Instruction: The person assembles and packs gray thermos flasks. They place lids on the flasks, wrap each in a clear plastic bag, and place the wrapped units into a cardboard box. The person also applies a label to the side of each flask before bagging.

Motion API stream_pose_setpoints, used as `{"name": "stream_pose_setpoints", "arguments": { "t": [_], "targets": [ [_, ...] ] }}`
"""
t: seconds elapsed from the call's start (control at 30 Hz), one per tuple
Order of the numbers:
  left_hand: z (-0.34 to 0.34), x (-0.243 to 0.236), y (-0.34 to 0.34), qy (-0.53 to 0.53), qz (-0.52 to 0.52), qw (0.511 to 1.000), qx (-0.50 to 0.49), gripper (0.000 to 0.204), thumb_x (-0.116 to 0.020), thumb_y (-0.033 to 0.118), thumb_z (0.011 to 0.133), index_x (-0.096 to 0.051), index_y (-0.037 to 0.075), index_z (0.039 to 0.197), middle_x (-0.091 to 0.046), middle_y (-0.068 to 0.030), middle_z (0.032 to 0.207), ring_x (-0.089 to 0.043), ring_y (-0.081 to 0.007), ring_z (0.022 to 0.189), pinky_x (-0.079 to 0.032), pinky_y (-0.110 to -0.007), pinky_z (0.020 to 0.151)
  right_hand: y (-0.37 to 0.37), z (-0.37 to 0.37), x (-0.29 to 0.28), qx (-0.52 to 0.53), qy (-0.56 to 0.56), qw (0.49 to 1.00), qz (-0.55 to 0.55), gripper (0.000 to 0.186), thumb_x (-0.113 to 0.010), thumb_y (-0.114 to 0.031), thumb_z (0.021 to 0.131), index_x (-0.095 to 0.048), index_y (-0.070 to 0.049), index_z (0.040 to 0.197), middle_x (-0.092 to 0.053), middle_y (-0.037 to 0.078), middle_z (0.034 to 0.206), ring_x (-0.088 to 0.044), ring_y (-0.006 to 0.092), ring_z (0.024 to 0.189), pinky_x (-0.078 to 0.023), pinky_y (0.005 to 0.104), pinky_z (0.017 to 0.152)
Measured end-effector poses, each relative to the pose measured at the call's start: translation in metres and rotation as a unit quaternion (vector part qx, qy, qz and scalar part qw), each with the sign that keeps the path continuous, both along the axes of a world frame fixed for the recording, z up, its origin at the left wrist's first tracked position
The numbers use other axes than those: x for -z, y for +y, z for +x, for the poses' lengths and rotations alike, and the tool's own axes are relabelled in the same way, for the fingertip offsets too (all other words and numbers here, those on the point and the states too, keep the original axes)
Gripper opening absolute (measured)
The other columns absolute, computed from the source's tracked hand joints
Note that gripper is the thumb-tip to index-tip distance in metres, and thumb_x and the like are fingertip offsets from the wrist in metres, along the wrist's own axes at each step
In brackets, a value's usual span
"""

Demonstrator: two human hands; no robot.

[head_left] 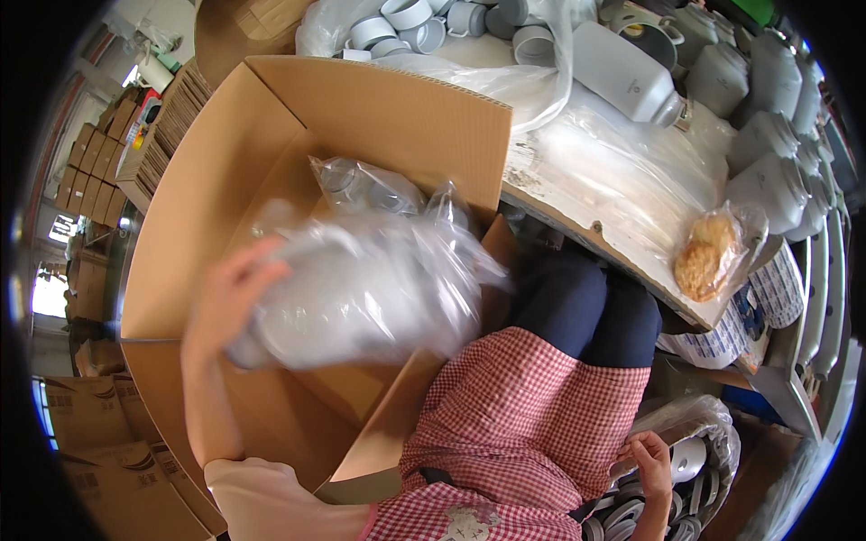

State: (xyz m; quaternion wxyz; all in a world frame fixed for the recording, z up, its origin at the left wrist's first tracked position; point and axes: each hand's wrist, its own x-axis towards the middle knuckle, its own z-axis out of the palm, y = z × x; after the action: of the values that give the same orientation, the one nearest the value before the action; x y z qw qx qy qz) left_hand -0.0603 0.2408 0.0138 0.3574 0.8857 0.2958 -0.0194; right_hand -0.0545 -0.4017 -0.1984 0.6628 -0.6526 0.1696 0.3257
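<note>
Over the large cardboard box (pixel 212 180), my left hand (pixel 239 284) grips the left side of a clear plastic bag (pixel 370 288) that holds grey, rounded containers. Motion smears both the hand and the bag, so the containers' exact shape is unclear. Another clear bag of grey pieces (pixel 365 185) lies inside the box, partly hidden behind the held one. At the lower right, my right hand (pixel 648 460) hovers beside a plastic-lined container of grey lid-like parts (pixel 695 496). Its fingers are loosely bent, and nothing shows in them.
A worktable (pixel 586 180) at upper right bears plastic sheeting, grey cups (pixel 406 32), several grey canisters (pixel 767 189) and a bagged piece of bread (pixel 708 257). Flattened cartons (pixel 162 144) and stacked boxes (pixel 95 162) stand at left. The box's front flap (pixel 388 424) leans toward my lap.
</note>
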Motion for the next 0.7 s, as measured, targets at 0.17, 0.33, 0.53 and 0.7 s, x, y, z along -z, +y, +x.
{"name": "stream_pose_setpoints", "arguments": {
  "t": [0.17, 0.33, 0.53, 0.7],
  "targets": [
    [0.04, 0.073, 0.109, 0.0, 0.402, 0.905, 0.14, 0.031, -0.078, 0.028, 0.092, -0.079, 0.005, 0.113, -0.078, -0.017, 0.103, -0.074, -0.0349, 0.089, -0.057, -0.043, 0.081, 0.022, 0.038, -0.005, -0.076, -0.003, 0.996, -0.043, 0.014, -0.064, -0.013, 0.104, -0.066, -0.001, 0.097, -0.073, 0.007, 0.084, -0.069, 0.0142, 0.076, -0.054, 0.0282, 0.075],
    [0.095, 0.25, 0.182, 0.096, 0.372, 0.895, 0.228, 0.025, -0.077, 0.032, 0.091, -0.078, 0.007, 0.096, -0.074, -0.0194, 0.095, -0.071, -0.0408, 0.09, -0.054, -0.051, 0.08, 0.027, 0.052, -0.019, -0.085, 0.021, 0.991, -0.103, 0.017, -0.066, -0.014, 0.104, -0.068, -0.001, 0.093, -0.073, 0.006, 0.083, -0.069, 0.0137, 0.078, -0.054, 0.0271, 0.078],
    [0.138, 0.376, 0.253, 0.216, 0.164, 0.92, 0.283, 0.035, -0.063, 0.023, 0.098, -0.069, 0.002, 0.127, -0.071, -0.0256, 0.123, -0.067, -0.0418, 0.114, -0.053, -0.048, 0.097, 0.012, 0.053, -0.021, -0.102, 0.033, 0.992, -0.062, 0.022, -0.066, -0.02, 0.106, -0.071, 0.001, 0.108, -0.075, 0.005, 0.098, -0.07, 0.012, 0.091, -0.056, 0.0283, 0.086],
    [0.159, 0.357, 0.268, 0.25, 0.019, 0.912, 0.325, 0.028, -0.061, 0.016, 0.099, -0.07, -0.001, 0.12, -0.074, -0.0223, 0.111, -0.07, -0.0368, 0.1, -0.053, -0.046, 0.091, -0.028, 0.077, -0.051, 0.1, -0.203, 0.929, -0.293, 0.017, -0.067, -0.016, 0.105, -0.071, 0.0, 0.108, -0.074, 0.004, 0.096, -0.069, 0.0107, 0.09, -0.056, 0.029, 0.083]
  ]
}}
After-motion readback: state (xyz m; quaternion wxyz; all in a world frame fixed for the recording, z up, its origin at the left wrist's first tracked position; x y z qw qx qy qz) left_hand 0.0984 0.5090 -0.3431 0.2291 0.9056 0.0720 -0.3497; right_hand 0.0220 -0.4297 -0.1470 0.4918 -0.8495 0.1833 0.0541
